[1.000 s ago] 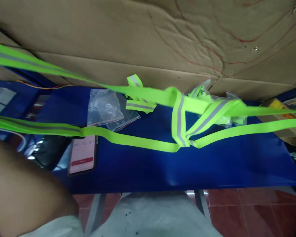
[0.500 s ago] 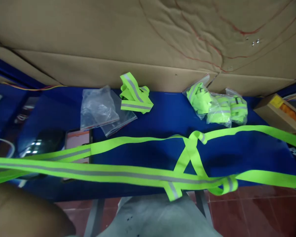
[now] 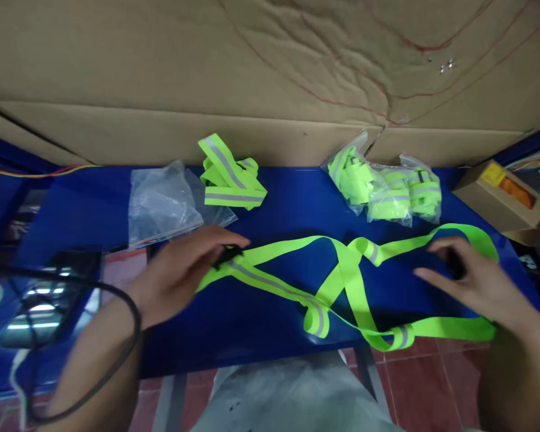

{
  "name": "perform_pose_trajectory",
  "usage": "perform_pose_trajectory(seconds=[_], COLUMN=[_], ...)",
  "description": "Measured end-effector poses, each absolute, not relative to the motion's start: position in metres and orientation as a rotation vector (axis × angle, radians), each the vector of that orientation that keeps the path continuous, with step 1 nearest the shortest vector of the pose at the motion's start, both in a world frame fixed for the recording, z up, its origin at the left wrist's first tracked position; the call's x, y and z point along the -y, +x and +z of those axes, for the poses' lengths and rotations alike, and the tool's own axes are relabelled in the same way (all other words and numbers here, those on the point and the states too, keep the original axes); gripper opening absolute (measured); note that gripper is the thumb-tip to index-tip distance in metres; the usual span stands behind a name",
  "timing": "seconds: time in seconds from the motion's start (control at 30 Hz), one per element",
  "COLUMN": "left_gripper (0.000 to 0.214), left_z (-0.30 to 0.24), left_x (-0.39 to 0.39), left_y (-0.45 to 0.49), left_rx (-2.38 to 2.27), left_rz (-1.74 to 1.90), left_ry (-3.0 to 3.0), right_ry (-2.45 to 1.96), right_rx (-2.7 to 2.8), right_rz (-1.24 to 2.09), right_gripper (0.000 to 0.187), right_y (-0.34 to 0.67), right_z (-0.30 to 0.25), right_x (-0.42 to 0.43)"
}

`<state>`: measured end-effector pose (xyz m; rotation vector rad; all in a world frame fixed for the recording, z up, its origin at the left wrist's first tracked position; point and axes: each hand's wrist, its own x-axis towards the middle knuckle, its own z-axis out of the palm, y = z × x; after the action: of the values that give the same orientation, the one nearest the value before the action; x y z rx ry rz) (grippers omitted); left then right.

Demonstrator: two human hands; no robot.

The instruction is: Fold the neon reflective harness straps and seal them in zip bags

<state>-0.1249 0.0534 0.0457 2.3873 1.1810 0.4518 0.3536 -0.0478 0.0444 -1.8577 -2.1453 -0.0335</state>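
Blue counter [image 3: 270,318]: hi-vis strap [image 3: 342,270] lies spread and crossed near front edge, not folded yet. Left hand [image 3: 180,270] pinched on its left end; right hand [image 3: 472,282] on right loop, grip unclear. At back edge: filled bags [image 3: 387,192], empty bags [image 3: 162,201], 1 folded bundle [image 3: 229,180] still unbagged.

Blue table [image 3: 261,327], creased cardboard sheets [image 3: 162,72] along its far edge, empty clear bags [image 3: 162,201], a folded neon strap bundle [image 3: 231,180] just beside them, bagged strap bundles [image 3: 382,192], a small cardboard box [image 3: 499,198] far right, red floor tiles [image 3: 423,384] below.
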Motion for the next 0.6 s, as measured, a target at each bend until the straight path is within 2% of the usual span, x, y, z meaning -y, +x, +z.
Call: perform_pose_trajectory(seconds=[0.07, 0.17, 0.27, 0.4, 0.6], left_gripper=[0.064, 0.087, 0.081, 0.047, 0.026], left_z=[0.032, 0.016, 0.009, 0.007, 0.008], left_x=[-0.042, -0.021, -0.001, 0.014, 0.009], left_y=[-0.096, -0.061, -0.036, -0.015, -0.019], left_rx=[-0.954, -0.744, -0.619, -0.467, -0.446], left_rz=[0.331, 0.145, 0.098, 0.088, 0.071], left_ry=[2.458, 2.737, 2.847, 2.929, 2.961], right_ry=[-1.895, -1.838, -1.693, -1.541, -1.442], right_rx=[2.393, 2.544, 2.603, 2.618, 2.58], right_rz=[0.201, 0.154, -0.028, -0.327, -0.306], right_gripper=[0.045, 0.049, 0.039, 0.017, 0.01], right_y=[0.355, 0.349, 0.346, 0.345, 0.344], right_z=[0.021, 0.001, -0.008, -0.013, -0.015], right_x=[0.034, 0.025, 0.023, 0.022, 0.024])
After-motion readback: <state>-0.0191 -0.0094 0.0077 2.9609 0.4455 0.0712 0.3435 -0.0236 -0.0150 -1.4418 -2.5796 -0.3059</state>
